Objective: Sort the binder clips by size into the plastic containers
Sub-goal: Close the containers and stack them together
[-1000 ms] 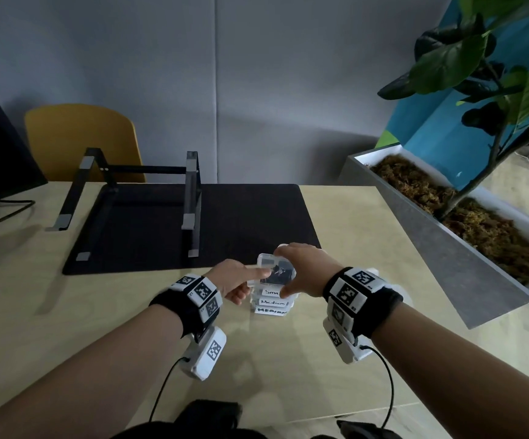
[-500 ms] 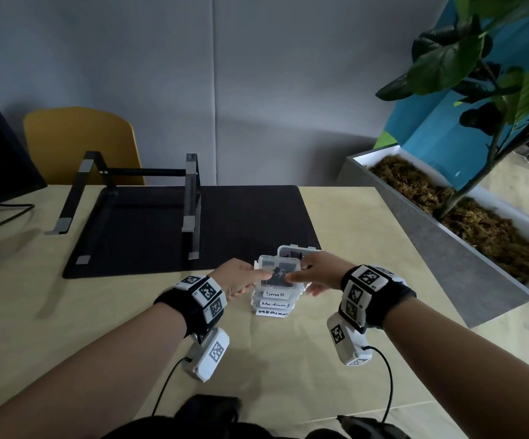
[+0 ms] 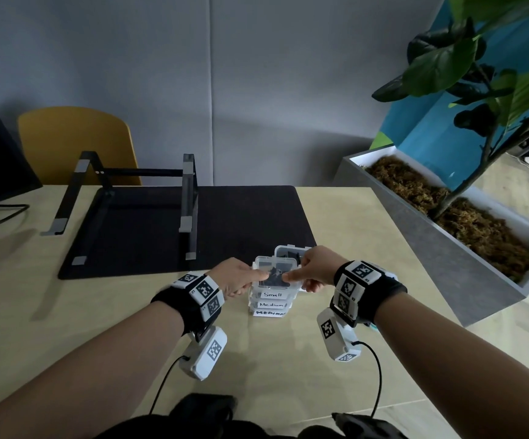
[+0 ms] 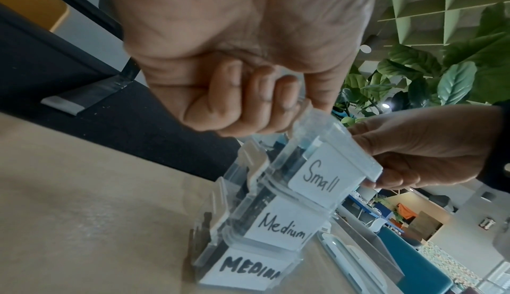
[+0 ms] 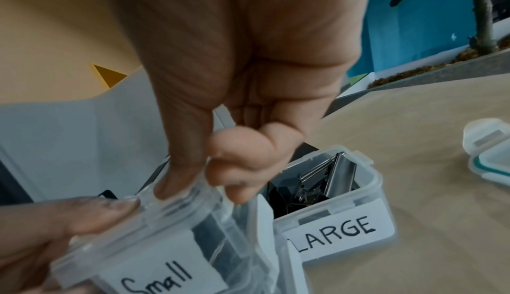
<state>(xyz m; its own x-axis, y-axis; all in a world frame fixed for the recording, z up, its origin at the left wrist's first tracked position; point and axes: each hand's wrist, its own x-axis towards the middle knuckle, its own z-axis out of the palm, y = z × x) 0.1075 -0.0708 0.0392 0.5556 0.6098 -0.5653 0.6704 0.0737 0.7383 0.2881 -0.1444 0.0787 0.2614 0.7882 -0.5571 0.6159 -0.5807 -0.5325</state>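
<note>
— What have you got in your fingers?

— Both hands are on the Small container [image 3: 275,277], the top one of a stack of three on the table [image 3: 336,236]. My left hand [image 3: 237,278] has its thumb pressed on the lid and the other fingers curled against the box's left side. My right hand [image 3: 315,268] pinches the right side, thumb on the lid, fingers tucked under the edge.

— What's under it?

— A clear box labelled Medium [image 4: 278,224], and below that another labelled MEDIUM [image 4: 248,270]. All three have white labels with handwriting facing me.

— And inside?

— Dark binder clips [image 3: 272,276] show through the Small box's clear lid. The two lower ones hold dark shapes too, though I cannot make them out.

— Any other container?

— The LARGE container [image 5: 331,215] stands just beside the stack, on its far right, lid off. Big black clips with silver handles [image 5: 328,178] lie in it. A loose lid with a teal seal [image 5: 488,152] lies further right on the table.
</note>
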